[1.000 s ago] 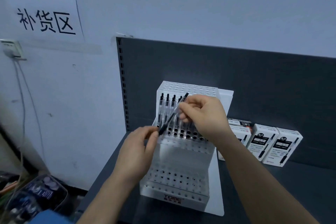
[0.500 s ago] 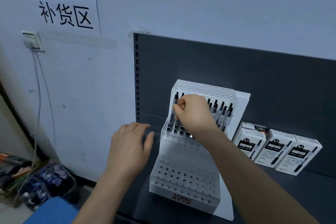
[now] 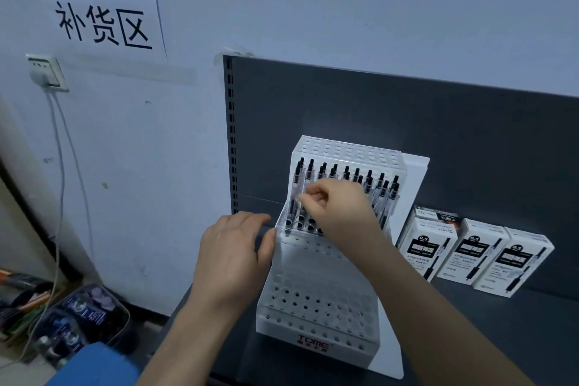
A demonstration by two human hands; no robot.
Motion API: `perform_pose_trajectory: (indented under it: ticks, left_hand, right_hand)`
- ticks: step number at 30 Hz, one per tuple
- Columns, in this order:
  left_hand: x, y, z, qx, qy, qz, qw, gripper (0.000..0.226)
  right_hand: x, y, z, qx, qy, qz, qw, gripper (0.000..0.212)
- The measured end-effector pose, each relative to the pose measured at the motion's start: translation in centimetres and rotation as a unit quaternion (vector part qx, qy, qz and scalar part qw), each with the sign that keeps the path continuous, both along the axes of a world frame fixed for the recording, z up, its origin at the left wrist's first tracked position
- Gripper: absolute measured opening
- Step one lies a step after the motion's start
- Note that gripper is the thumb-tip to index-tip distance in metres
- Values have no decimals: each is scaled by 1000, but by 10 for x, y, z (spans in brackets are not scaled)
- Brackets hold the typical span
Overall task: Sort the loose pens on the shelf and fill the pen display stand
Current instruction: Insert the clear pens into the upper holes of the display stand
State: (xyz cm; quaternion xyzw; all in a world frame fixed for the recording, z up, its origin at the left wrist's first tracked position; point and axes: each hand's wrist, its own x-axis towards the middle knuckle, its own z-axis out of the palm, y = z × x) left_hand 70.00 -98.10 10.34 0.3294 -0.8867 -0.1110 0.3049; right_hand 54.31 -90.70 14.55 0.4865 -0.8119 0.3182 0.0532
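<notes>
A white tiered pen display stand [image 3: 316,307] marked TOME stands on the dark shelf [image 3: 470,338]. Its middle tier holds a row of several clear pens with black tops [image 3: 369,180]; the lower tier's holes show no pens. My right hand [image 3: 340,208] reaches over that tier near its left end, and its curled fingers pinch a pen that stands there, mostly hidden by the hand. My left hand [image 3: 233,255] lies relaxed beside the stand, thumb against its left edge, holding nothing.
Three white pen boxes [image 3: 471,255] lean against the shelf's dark back panel [image 3: 407,110] to the right of the stand, with one more behind them. A wall socket [image 3: 47,74] with cables and a floor bin [image 3: 81,316] are at the left.
My right hand has brought the pen from mid-air down into the middle tier and stays on it. My left hand let go of the pen's tip and settled beside the stand. The view shifted left.
</notes>
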Motion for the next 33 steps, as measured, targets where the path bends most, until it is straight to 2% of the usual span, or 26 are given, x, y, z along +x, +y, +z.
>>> perform_pose_trajectory:
  ticks: [3, 6, 10, 16, 19, 23, 30, 33]
  left_hand:
    - [-3, 7, 0, -22, 4, -24, 999, 29]
    - [-14, 18, 1, -27, 18, -66, 997, 32]
    - [-39, 49, 4, -33, 36, -128, 991, 40]
    - [-86, 114, 4, -41, 49, -229, 971, 38]
    - [-111, 159, 4, -34, 44, -275, 960, 39]
    - [-143, 231, 3, -25, 36, -344, 938, 37]
    - [-191, 394, -10, -16, 23, -414, 910, 43]
    - [-212, 461, -13, -17, 13, -445, 896, 45]
  right_hand:
    - [0, 28, -13, -58, 58, 4, 997, 27]
    - [0, 60, -22, -56, 48, -18, 997, 24]
    - [-8, 112, -35, -52, 71, -100, 991, 34]
    - [-26, 207, -48, -18, 70, -223, 972, 34]
    - [-33, 263, -50, 5, 73, -280, 957, 28]
    - [-41, 346, -54, 41, 67, -353, 932, 34]
    - [-50, 512, -53, 91, 52, -428, 898, 38]
    - [-59, 580, -58, 107, 61, -461, 879, 33]
